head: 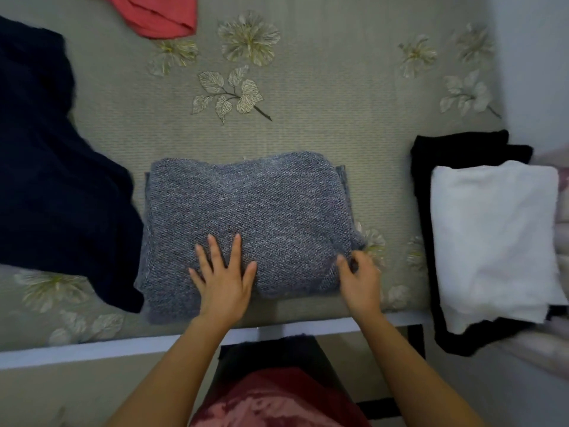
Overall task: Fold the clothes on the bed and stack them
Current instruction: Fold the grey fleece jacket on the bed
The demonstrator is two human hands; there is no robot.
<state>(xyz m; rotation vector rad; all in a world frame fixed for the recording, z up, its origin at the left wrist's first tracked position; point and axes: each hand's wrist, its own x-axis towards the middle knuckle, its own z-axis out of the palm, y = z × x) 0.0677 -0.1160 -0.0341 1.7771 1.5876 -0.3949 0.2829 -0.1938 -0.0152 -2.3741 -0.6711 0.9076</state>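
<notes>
A grey knitted sweater [249, 211] lies folded into a rough square near the front edge of the bed [308, 124]. My left hand [223, 278] presses flat on its near part with fingers spread. At the sweater's near right corner, my right hand [360, 278] pinches the fabric with curled fingers. To the right, a folded white garment [492, 238] sits on top of a folded black garment [455, 149] as a stack. A dark navy garment [52, 180] lies unfolded at the left. Part of a red garment [160, 13] shows at the top edge.
The bed has a greenish cover with flower prints and a pale rail [123, 349] along its front edge. A light wall [535, 72] rises at the right. Pale bedding [554, 349] lies beyond the stack at the far right.
</notes>
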